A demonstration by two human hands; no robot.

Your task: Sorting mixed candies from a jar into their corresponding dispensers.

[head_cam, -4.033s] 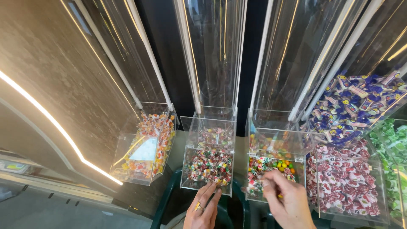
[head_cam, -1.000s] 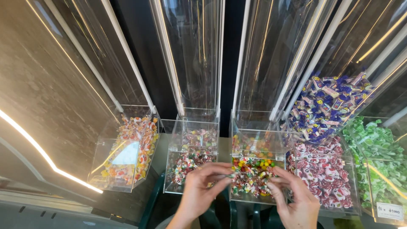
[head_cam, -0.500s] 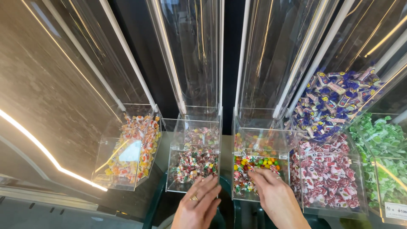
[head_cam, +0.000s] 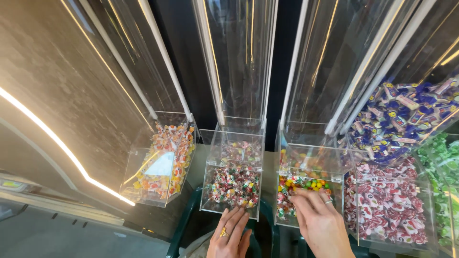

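- Currently, lower centre-right of frame: my right hand point(head_cam: 319, 220), fingers curled down into the clear bin of small multicoloured round candies point(head_cam: 302, 185); whether a piece is pinched I cannot tell, the fingertips being hidden.
- Lower centre: my left hand point(head_cam: 230, 235), flat and spread, empty, fingertips at the front edge of the bin of red-green-white wrapped candies point(head_cam: 233, 185).
- Far right: red-and-white wrapped candies point(head_cam: 389, 200).

open bin mouths point(head_cam: 233, 193) below, clear chute walls point(head_cam: 239, 62) above
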